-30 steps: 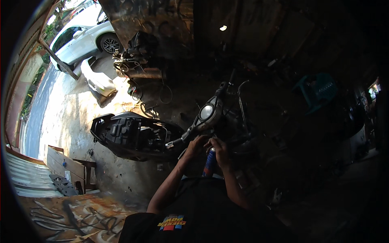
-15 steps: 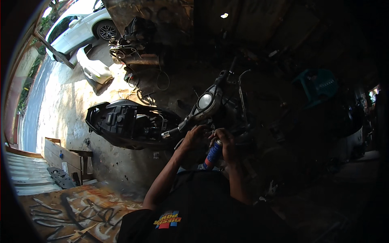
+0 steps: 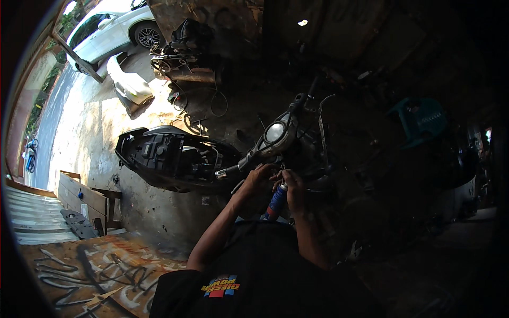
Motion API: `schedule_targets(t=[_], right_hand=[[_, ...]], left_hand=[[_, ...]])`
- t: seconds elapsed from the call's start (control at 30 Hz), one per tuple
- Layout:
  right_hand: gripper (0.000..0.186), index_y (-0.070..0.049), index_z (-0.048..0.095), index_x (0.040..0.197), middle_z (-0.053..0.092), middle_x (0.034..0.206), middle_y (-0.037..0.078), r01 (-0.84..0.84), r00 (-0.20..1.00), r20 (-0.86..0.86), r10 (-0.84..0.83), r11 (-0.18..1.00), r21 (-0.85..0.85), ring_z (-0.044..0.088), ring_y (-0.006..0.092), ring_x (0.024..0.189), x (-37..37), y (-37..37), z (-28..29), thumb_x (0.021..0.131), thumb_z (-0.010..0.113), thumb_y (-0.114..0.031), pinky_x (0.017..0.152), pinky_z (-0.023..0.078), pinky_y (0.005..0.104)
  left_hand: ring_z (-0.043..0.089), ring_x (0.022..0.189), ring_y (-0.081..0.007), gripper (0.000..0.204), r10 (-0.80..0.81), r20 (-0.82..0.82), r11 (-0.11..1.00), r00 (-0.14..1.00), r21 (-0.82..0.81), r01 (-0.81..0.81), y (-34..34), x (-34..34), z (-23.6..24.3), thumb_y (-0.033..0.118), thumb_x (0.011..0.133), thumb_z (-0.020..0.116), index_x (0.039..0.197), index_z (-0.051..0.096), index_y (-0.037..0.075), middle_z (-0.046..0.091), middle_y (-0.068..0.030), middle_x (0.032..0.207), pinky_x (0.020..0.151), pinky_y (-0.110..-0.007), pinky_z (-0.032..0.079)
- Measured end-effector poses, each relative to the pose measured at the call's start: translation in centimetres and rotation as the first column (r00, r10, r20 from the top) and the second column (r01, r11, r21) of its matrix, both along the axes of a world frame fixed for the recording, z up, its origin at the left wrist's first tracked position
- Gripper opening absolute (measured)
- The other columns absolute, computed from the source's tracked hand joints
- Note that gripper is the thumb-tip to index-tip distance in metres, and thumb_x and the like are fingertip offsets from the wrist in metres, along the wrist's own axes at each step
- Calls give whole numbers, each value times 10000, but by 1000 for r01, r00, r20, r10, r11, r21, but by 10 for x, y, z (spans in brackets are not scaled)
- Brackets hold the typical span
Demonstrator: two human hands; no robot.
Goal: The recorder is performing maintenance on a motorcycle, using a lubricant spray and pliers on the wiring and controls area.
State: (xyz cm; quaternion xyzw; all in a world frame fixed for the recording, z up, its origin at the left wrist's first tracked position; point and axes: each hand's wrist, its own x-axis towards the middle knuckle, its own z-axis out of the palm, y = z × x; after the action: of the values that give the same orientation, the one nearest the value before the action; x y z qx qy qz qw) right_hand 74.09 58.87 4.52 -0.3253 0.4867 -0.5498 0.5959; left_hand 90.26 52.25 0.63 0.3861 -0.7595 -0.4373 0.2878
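A partly stripped scooter (image 3: 159,153) stands before me, its seat and upper panels off. Its handlebar, with a silver-ended grip (image 3: 228,171) and a round gauge (image 3: 274,132), angles up and away. Just below the gauge, my left hand (image 3: 257,179) has its fingers curled together against the scooter's front; what they pinch is hidden. Beside it, my right hand (image 3: 295,189) is closed at the top of a blue and red spray can (image 3: 276,203), which tilts down toward my body. Both hands' fingertips nearly meet, and deep shade hides the details between them.
A white car (image 3: 114,29) and a loose white bumper (image 3: 127,85) are at the far left. Metal parts (image 3: 183,66) are piled behind the scooter. A teal plastic stool-like object (image 3: 424,122) lies right. A paint-marked board (image 3: 101,275) and wooden box (image 3: 79,199) are near left.
The view has shifted slightly. My hands stay together below the gauge, with the spray can still at the right hand. A blue two-wheeler has come into view on the road at far left.
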Motion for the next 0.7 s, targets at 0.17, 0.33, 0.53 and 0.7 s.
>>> schedule_targets(t=[0.17, 0.33, 0.53, 0.7], right_hand=[[294, 2, 636, 1124, 726, 1036, 149, 71, 990, 130, -56, 991, -112, 670, 159, 722, 4, 1, 42, 1060, 520, -261, 683, 527, 303], [282, -2, 652, 1107, 727, 1013, 135, 61, 998, 38, -56, 991, -122, 659, 151, 721, 3, -12, 41, 1056, 525, -248, 694, 523, 297], [251, -27, 649, 1012, 698, 863, 86, 112, 988, -107, -109, 994, 18, 635, 136, 696, 2, -13, 32, 1053, 512, -233, 676, 514, 283], [249, -67, 599, 958, 598, 790, 52, 170, 952, 246, -182, 983, 69, 591, 161, 688, -9, -6, 44, 1025, 548, -302, 680, 515, 330]], left_hand=[[679, 1082, -346, 336, 24, 29, 999, 999, 33, -25, -1, -6, 4, 95, 894, 678, 1227, 668, 55, 680, -142, 1217, 860, -410, 578], [692, 1033, -377, 401, -14, 8, 990, 1000, -138, 15, -11, 3, -6, 100, 888, 679, 1286, 633, 63, 676, -182, 1205, 832, -429, 589], [643, 1116, -366, 359, -38, -104, 985, 994, -171, 19, -7, -3, -14, 76, 893, 685, 1245, 631, 32, 693, -137, 1163, 920, -438, 534], [684, 1010, -347, 334, 19, -89, 1000, 996, -14, -20, 2, -5, -6, 62, 853, 740, 1170, 639, 35, 692, -140, 1100, 822, -418, 578]])
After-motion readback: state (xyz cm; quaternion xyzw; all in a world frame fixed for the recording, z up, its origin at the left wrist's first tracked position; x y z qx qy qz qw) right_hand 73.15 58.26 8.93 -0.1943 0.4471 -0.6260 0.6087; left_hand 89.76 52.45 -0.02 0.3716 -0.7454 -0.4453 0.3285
